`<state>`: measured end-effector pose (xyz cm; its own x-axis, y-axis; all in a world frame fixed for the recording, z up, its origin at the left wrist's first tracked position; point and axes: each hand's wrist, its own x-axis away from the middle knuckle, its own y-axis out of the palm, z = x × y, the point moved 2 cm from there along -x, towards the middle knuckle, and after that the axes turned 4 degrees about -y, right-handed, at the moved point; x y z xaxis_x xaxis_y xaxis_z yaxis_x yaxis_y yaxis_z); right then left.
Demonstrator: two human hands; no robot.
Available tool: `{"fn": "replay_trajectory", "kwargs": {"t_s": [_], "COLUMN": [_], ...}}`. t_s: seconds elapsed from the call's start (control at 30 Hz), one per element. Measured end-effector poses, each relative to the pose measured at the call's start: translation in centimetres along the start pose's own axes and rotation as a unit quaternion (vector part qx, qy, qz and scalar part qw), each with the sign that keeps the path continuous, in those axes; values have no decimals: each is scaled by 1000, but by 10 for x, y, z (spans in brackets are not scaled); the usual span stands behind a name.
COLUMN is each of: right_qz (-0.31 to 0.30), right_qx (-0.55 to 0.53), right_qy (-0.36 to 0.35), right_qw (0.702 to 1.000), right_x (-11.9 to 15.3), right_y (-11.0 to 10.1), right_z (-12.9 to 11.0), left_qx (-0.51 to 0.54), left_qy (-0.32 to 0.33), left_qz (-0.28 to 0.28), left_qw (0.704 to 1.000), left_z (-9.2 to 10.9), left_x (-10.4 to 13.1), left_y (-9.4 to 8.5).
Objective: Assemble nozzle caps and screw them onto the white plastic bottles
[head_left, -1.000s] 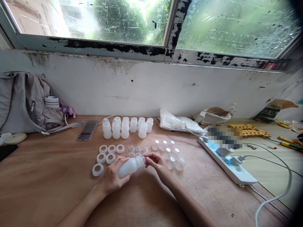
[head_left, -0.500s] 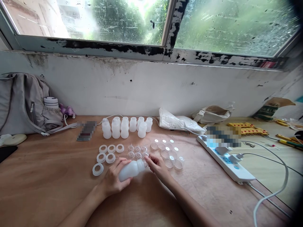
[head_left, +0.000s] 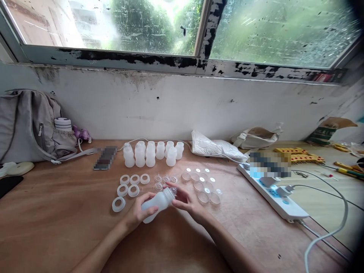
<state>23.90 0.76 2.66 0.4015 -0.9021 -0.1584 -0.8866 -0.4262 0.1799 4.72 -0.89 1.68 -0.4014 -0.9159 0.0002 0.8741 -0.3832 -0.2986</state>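
Observation:
My left hand (head_left: 139, 214) is wrapped round a frosted white baby bottle (head_left: 157, 205), which is tilted with its threaded neck up to the right. A clear bottle nipple (head_left: 173, 190) sits at the bottle's mouth; how far it is seated cannot be seen. The fingers and thumb of my right hand (head_left: 189, 203) curve round the nipple and the neck edge. Just beyond lie several more clear nipples (head_left: 158, 186), partly hidden by my right fingers. White screw rings (head_left: 118, 204) lie to the left, and clear round caps (head_left: 203, 196) to the right.
Several frosted bottles (head_left: 150, 154) stand in rows at the back, beside a white plastic packet (head_left: 209, 146). A phone (head_left: 105, 157) and a grey backpack (head_left: 31, 125) are on the left. To the right lie a power strip (head_left: 273, 193) with cables and yellow strips (head_left: 307, 157).
My right hand has gone from a pinch at the nipple to fingers spread round it and the bottle neck. The bottle has shifted slightly and its neck points a little more upward.

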Motion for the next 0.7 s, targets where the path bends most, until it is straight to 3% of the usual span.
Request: {"fn": "replay_trajectory", "kwargs": {"t_s": [0.07, 0.13, 0.23, 0.3, 0.37, 0.43, 0.5, 0.63, 0.7], "right_qz": [-23, 17, 105, 114, 80, 39, 43, 114, 93], "right_qx": [0, 43, 146, 169, 127, 76, 89, 210, 183], "right_qy": [17, 27, 24, 19, 12, 10, 15, 4, -6], "right_qw": [1000, 999, 983, 979, 989, 996, 995, 971, 979], "right_x": [1, 1, 1, 1, 3, 5, 6, 8, 8], "right_y": [3, 2, -2, -1, 3, 7, 9, 6, 8], "right_z": [3, 12, 23, 22, 16, 9, 6, 8, 8], "left_qx": [-3, -72, -204, -232, -195, -117, -68, -91, -33], "left_qy": [5, 46, 159, 189, 144, 69, 27, 60, 27], "left_qz": [-10, 30, 119, 143, 128, 73, 37, 133, 123], "left_qw": [1000, 996, 959, 943, 962, 988, 997, 985, 991], "left_z": [-2, -5, -6, -5, -3, -3, -2, -2, -1], "left_x": [0, 1, 3, 5, 6, 6, 7, 10, 10], "left_y": [3, 5, 9, 11, 12, 15, 19, 24, 28]}}
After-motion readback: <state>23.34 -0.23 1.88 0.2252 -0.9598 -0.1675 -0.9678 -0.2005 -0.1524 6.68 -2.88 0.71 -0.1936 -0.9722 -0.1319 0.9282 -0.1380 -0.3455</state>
